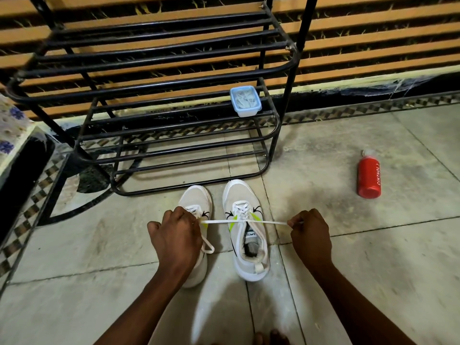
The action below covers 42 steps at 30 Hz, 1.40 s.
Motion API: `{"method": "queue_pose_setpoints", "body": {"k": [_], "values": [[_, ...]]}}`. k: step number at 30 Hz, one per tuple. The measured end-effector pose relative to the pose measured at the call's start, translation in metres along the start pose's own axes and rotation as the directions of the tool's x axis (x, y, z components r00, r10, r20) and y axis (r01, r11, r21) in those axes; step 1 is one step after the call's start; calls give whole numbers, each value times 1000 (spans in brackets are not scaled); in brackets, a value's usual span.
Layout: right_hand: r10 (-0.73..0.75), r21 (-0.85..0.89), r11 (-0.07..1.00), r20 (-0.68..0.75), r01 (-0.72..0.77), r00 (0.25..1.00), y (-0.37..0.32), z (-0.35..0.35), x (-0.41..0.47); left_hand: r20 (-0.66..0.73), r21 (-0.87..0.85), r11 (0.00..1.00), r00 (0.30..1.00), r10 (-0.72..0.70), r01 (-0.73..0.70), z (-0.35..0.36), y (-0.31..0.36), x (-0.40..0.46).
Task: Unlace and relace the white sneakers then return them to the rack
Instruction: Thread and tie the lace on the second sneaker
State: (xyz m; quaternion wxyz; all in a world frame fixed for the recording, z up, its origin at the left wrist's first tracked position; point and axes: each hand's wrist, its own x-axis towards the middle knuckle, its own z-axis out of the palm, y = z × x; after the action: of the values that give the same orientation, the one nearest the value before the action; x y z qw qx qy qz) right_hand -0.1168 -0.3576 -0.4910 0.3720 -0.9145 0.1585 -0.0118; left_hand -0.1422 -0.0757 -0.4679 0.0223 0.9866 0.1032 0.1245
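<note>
- The right sneaker [246,235] stood on the tiled floor [348,245] beside the left sneaker [196,202], toes just before the black rack [174,155].
- Its white lace [224,222] ran taut sideways.
- The left hand [176,235] and right hand [310,235] each pinched one end.
- A red bottle [369,176] lay well apart.

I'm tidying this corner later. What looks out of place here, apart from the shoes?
The red bottle lies on its side on the floor tiles, right of the black rack, apart from everything. A lidded blue container sits on a shelf meant for shoes.
</note>
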Motion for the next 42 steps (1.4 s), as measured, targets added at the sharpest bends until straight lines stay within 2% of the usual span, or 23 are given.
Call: {"method": "queue_pose_setpoints", "body": {"k": [12,27,30,34,38,42], "values": [[83,95,992,-42,-78,996,8,12,2,71,106,994,997,16,-23,4,3,5],[16,121,993,-43,-10,999,12,9,-1,84,30,999,995,-47,45,4,2,5],[-24,101,995,-21,26,999,16,10,0,81,19,998,995,-55,54,2,3,5],[-165,103,981,7,163,986,22,7,6,52,1,998,997,-65,65,-1,-1,6],[-281,64,958,30,279,959,23,-1,10,33,-112,988,994,-106,109,-3,-3,6],[-282,-12,957,205,291,937,25,-15,18,72,-203,975,994,-82,95,-6,-3,8]]}}
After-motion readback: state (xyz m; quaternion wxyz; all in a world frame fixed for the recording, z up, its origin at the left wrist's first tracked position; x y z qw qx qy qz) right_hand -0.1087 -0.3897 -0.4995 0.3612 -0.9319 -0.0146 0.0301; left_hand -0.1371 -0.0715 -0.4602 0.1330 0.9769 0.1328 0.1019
